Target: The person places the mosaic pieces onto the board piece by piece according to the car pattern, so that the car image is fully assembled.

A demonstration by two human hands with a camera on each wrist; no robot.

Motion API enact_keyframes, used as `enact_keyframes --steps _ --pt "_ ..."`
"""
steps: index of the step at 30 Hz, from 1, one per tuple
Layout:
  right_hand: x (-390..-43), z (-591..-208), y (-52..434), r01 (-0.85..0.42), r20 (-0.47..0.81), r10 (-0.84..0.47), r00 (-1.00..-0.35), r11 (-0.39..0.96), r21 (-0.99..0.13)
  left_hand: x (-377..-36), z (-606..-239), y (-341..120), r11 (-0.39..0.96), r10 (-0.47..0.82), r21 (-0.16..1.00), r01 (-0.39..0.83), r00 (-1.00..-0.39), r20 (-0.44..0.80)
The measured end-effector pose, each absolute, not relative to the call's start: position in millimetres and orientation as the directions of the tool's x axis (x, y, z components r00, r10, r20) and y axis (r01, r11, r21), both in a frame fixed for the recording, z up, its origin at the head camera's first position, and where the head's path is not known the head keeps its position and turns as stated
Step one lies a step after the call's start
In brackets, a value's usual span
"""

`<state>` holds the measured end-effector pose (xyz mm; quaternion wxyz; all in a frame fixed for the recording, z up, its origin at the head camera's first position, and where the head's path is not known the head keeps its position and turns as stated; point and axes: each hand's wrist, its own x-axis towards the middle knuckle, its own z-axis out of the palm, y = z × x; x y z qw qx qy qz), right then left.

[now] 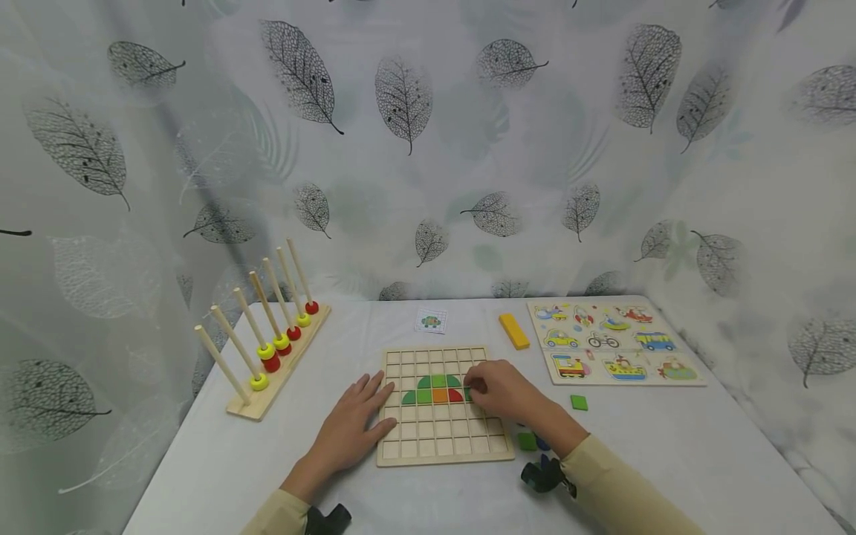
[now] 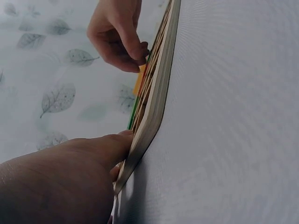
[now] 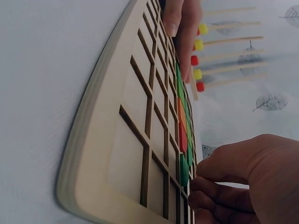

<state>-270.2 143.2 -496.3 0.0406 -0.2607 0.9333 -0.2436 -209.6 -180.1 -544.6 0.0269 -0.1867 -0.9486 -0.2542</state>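
Note:
A wooden grid board (image 1: 444,446) lies on the white table with green, orange and red flat pieces (image 1: 438,395) in its middle cells. My left hand (image 1: 351,423) rests on the board's left edge, fingers spread. The right hand (image 1: 501,390) is over the right side of the grid, its fingers bent and thumb and fingertips pinching at a green piece (image 3: 184,170) with a rounded side. That piece sits by the red piece (image 3: 182,135). The hand partly hides it in the head view. In the left wrist view the right fingertips (image 2: 140,55) meet close above the board.
Loose green (image 1: 527,441) and blue pieces lie under the right forearm, and a green square (image 1: 579,403) farther right. A picture card (image 1: 431,321), a yellow block (image 1: 513,331) and a vehicle puzzle (image 1: 618,342) stand behind. At left is a peg rack (image 1: 281,371) with red and yellow beads.

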Motion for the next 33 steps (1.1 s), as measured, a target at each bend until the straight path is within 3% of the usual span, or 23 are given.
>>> enact_keyframes --steps 15,33 --pt "-265 -479 183 -0.412 0.079 -0.429 -0.900 0.777 -0.476 -211 -546 -180 0.809 0.340 0.460 0.367 -0.929 0.144" --pt "-231 -468 244 -0.304 -0.073 -0.386 -0.919 0.816 -0.492 -211 -545 -180 0.806 0.338 0.467 0.364 -0.930 0.142"
